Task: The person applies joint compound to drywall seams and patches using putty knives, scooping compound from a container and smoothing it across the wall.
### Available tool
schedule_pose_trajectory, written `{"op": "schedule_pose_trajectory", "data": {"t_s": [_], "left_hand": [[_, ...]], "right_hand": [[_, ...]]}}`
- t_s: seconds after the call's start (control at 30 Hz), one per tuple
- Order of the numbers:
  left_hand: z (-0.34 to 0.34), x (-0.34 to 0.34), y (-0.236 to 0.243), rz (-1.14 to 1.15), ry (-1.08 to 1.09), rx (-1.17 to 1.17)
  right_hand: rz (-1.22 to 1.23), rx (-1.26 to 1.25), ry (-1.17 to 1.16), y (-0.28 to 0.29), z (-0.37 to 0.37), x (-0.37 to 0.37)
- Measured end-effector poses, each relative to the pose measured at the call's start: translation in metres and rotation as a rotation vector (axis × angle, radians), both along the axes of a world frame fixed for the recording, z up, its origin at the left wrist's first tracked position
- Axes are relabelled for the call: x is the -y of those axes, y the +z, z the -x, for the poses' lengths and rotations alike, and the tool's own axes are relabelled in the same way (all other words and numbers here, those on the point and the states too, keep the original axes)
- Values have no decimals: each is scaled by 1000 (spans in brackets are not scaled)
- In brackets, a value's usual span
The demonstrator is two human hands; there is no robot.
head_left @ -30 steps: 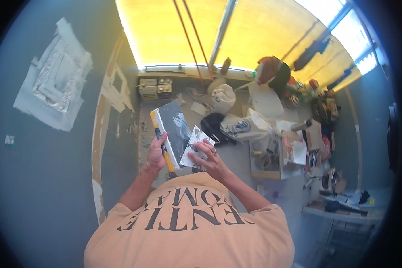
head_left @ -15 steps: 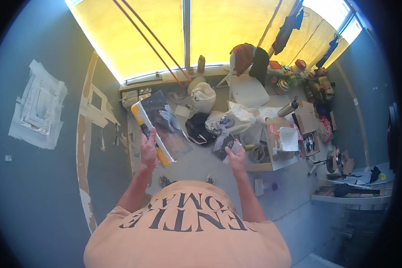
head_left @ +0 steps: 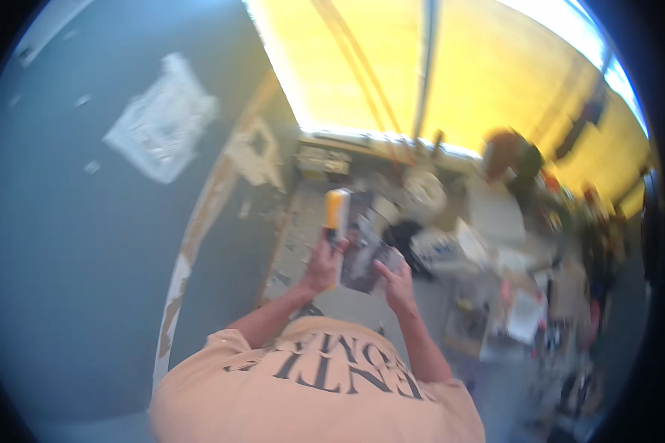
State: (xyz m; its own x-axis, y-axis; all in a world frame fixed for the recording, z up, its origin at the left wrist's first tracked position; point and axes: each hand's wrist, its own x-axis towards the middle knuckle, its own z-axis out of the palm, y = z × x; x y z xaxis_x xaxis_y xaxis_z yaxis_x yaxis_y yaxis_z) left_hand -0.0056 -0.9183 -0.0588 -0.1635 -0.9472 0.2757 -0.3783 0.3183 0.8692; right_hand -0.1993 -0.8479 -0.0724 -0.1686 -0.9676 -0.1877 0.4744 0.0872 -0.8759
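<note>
In my left hand (head_left: 322, 266) is a wide filling knife (head_left: 337, 210) with a yellow back and a white ridge of filler along it. Its fingers are closed round the handle, and the broad grey blade slants away to the right, smeared in places. My right hand (head_left: 397, 283) grips a smaller flat grey blade (head_left: 389, 259), which looks like a putty knife. The small blade is close to the wide one or overlaps it; motion blur hides whether they touch.
On the left, the grey-blue wall bears a square white filler patch (head_left: 164, 122) and a brown unpainted strip (head_left: 203, 203). Ahead stand a white bag (head_left: 423, 190), a black bag (head_left: 404, 240), a white chair (head_left: 495, 210) and a white container (head_left: 526, 314). Yellow sheeting (head_left: 362, 81) covers the window.
My view has swung left, bringing more of the wall in. My hands have come closer together, and the smaller blade has moved from well apart to right by the wide one.
</note>
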Motion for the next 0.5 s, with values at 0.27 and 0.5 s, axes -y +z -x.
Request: {"op": "schedule_pose_trajectory", "data": {"t_s": [0.27, 0.5], "left_hand": [[-274, 28, -117, -329, 441, 380], [-480, -127, -239, -880, 655, 593]], "right_hand": [[143, -113, 121, -6, -111, 117], [307, -349, 259, -60, -327, 320]]}}
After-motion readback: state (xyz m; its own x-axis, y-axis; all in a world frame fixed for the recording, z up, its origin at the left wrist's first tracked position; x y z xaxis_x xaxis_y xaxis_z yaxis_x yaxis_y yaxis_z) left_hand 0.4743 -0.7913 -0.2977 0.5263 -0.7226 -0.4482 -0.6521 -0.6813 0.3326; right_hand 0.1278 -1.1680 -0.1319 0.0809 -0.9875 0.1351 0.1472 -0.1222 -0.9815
